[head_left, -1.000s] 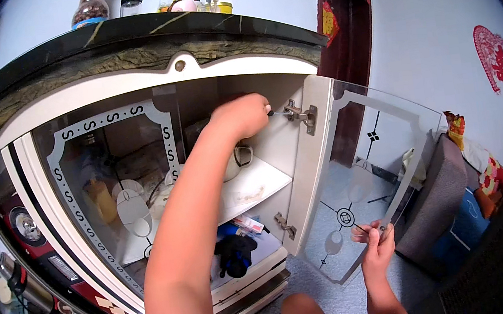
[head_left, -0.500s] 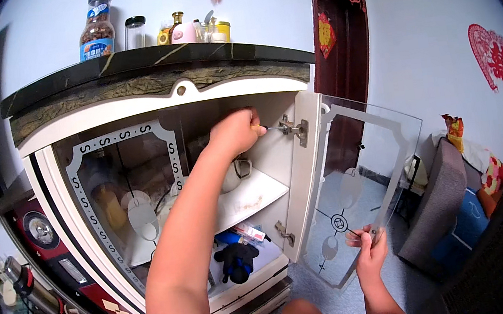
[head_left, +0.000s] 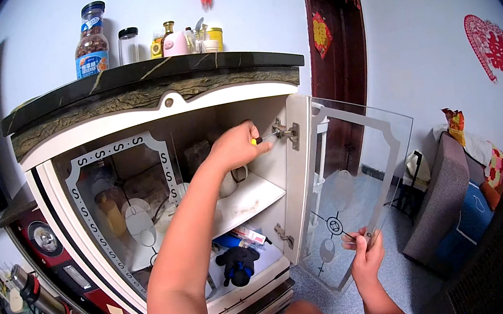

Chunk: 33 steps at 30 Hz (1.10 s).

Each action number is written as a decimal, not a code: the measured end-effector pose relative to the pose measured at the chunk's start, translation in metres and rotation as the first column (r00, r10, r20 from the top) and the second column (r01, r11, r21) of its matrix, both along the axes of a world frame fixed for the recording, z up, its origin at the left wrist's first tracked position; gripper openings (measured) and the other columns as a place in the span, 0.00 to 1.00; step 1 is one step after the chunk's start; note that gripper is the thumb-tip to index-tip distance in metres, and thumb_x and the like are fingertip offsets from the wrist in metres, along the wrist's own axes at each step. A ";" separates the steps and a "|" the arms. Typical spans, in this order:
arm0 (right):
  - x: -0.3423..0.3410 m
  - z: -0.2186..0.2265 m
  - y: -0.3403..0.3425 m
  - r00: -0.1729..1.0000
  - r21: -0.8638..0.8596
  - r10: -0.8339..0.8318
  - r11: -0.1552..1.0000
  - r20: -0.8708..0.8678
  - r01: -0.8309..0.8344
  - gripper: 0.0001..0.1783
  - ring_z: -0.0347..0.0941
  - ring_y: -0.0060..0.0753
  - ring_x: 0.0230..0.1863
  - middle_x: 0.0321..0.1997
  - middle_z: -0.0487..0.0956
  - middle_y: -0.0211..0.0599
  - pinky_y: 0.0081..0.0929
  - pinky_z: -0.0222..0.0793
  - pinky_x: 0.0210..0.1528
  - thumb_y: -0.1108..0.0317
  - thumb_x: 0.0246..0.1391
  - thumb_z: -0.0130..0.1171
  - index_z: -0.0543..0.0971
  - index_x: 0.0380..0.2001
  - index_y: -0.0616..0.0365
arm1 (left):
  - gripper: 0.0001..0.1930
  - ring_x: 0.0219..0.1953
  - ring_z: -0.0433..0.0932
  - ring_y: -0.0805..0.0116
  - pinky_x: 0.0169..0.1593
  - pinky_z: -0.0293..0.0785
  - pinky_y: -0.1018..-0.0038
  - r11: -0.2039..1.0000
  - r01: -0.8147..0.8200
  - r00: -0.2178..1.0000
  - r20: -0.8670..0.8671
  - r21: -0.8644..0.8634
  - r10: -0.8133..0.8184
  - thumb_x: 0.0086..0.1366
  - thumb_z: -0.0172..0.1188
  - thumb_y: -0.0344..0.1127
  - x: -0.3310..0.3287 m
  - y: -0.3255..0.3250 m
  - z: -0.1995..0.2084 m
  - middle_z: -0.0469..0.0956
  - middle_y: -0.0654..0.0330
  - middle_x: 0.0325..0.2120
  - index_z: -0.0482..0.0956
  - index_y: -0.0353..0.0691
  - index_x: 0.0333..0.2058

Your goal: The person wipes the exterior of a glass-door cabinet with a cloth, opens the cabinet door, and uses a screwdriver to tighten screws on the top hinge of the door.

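Note:
My left hand (head_left: 239,146) reaches into the white cabinet (head_left: 170,111) and is closed around a screwdriver (head_left: 256,141) with a yellow and black handle. Its thin shaft points to the upper metal hinge (head_left: 287,131); I cannot tell whether the tip sits in a screw. Swung outward, the glass door (head_left: 350,138) has a frosted border and hangs from the upper hinge and a lower hinge (head_left: 284,236). At the door's lower outer edge, my right hand (head_left: 365,250) pinches the glass near a small knob. Most of the screwdriver handle is hidden in my left fist.
Inside, a pale mug (head_left: 228,183) stands on the shelf (head_left: 257,203), with a dark plush toy (head_left: 238,264) below. Bottles and jars, including a large snack jar (head_left: 92,48), line the dark countertop (head_left: 147,70). A grey sofa (head_left: 435,197) is at the right; a thermos (head_left: 36,295) stands at the left.
The view has shifted slightly, so the countertop sits lower. My left hand has turned a little, showing more of the screwdriver's yellow handle. The right hand keeps its hold on the door.

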State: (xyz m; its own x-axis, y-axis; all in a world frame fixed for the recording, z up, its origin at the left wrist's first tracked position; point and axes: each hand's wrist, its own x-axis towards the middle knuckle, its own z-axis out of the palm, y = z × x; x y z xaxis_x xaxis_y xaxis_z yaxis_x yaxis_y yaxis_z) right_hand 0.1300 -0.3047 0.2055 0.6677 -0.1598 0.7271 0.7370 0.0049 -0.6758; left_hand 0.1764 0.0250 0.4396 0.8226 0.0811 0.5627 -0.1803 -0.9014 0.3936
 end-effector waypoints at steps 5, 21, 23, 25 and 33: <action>0.003 -0.002 -0.003 1.000 -0.018 -0.006 1.000 -0.006 0.006 0.11 0.86 0.37 0.36 0.39 0.83 0.49 0.31 0.84 0.38 0.69 0.72 0.50 0.69 0.47 0.69 | 0.18 0.47 0.84 0.49 0.48 0.77 0.57 0.995 -0.002 0.999 -0.045 0.100 0.006 0.69 0.64 0.50 -0.008 0.001 0.009 0.86 0.51 0.42 0.83 0.43 0.45; 0.003 -0.003 -0.001 1.000 -0.018 0.006 1.000 0.000 -0.006 0.12 0.86 0.38 0.37 0.40 0.83 0.49 0.31 0.84 0.38 0.68 0.73 0.50 0.69 0.47 0.69 | 0.20 0.36 0.84 0.55 0.45 0.78 0.60 0.991 -0.006 1.000 -0.028 0.133 0.010 0.78 0.50 0.48 0.012 0.008 0.009 0.85 0.51 0.34 0.83 0.37 0.42; 0.003 -0.004 -0.003 1.000 -0.024 -0.002 1.000 -0.011 0.002 0.12 0.86 0.37 0.38 0.40 0.82 0.49 0.32 0.85 0.38 0.67 0.73 0.51 0.69 0.47 0.69 | 0.20 0.29 0.80 0.61 0.39 0.77 0.64 0.982 0.092 0.965 -0.228 -0.165 -0.129 0.78 0.50 0.46 0.014 0.007 0.014 0.82 0.55 0.28 0.81 0.34 0.38; 0.004 -0.004 -0.002 1.000 -0.023 0.004 1.000 -0.005 -0.004 0.12 0.86 0.37 0.38 0.40 0.82 0.48 0.32 0.85 0.38 0.67 0.74 0.51 0.69 0.47 0.69 | 0.20 0.28 0.78 0.64 0.37 0.75 0.66 0.978 0.117 0.949 -0.270 -0.175 -0.162 0.78 0.51 0.46 0.015 0.012 0.019 0.80 0.57 0.27 0.80 0.33 0.38; 0.003 -0.002 -0.002 1.000 -0.009 0.014 1.000 -0.004 -0.014 0.12 0.85 0.38 0.38 0.40 0.81 0.48 0.33 0.86 0.38 0.67 0.74 0.51 0.69 0.48 0.68 | 0.19 0.30 0.78 0.63 0.38 0.75 0.64 0.970 0.222 0.972 0.049 0.102 -0.228 0.74 0.58 0.47 0.010 0.014 0.002 0.80 0.55 0.26 0.80 0.33 0.38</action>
